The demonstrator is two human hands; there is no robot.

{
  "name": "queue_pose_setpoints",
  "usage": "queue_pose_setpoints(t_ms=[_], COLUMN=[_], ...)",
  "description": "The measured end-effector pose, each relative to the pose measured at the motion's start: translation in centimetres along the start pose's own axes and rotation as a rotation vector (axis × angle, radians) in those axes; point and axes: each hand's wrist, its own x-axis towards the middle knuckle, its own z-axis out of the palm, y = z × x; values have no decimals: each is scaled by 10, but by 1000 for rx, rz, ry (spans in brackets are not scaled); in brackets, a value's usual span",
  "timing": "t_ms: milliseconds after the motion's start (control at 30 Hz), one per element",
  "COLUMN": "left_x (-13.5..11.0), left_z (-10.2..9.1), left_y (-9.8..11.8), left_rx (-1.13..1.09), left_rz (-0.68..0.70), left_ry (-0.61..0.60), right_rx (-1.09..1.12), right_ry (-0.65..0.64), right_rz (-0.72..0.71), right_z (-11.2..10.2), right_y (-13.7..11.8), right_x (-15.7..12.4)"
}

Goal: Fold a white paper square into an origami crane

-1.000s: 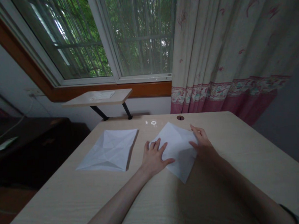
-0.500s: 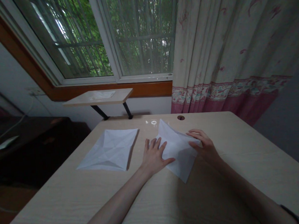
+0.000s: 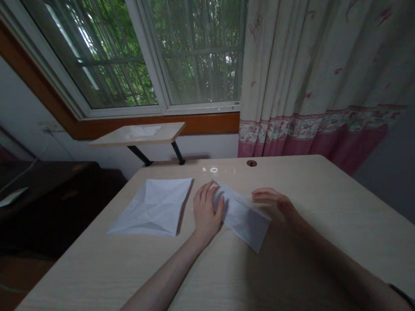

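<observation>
A sheet of white paper (image 3: 244,219), folded over into a narrow slanting strip, lies on the table in front of me. My left hand (image 3: 207,209) is at its left end, with the fingers curled over the far corner and the thumb along the near side. To the right of the strip is my right hand (image 3: 275,200), its fingers stretched out flat beside the long far edge. Nothing shows in that hand, and whether its fingertips touch the paper I cannot tell. A second white sheet (image 3: 154,208), creased and spread out, rests on the left of the table.
The pale wooden table (image 3: 300,178) has a round cable hole (image 3: 251,163) near its back edge. A small raised shelf (image 3: 171,132) with white paper on it stands at the back left. Beyond are a window (image 3: 198,57) and a curtain (image 3: 294,75); a dark cabinet (image 3: 54,183) is at left.
The paper's far part has been folded over, so it is now a narrower strip. My left hand moved slightly left and away to its end. My right hand came off the right corner.
</observation>
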Motion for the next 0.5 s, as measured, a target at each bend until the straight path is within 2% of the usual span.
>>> queue_pose_setpoints(t_ms=[233,367,500], left_x=[0,-1,-3], left_z=[-2,-2,4], left_y=[1,1,-2], left_rx=[-52,-65,-53], left_rz=[-20,-23,-47], left_ry=[101,55,-68], right_rx=[-34,-111,-303], right_ry=[-66,-122,-198], right_rz=[69,58,11], right_z=[13,18,21], right_y=[-1,-7,-7], right_x=[-4,-8,-12])
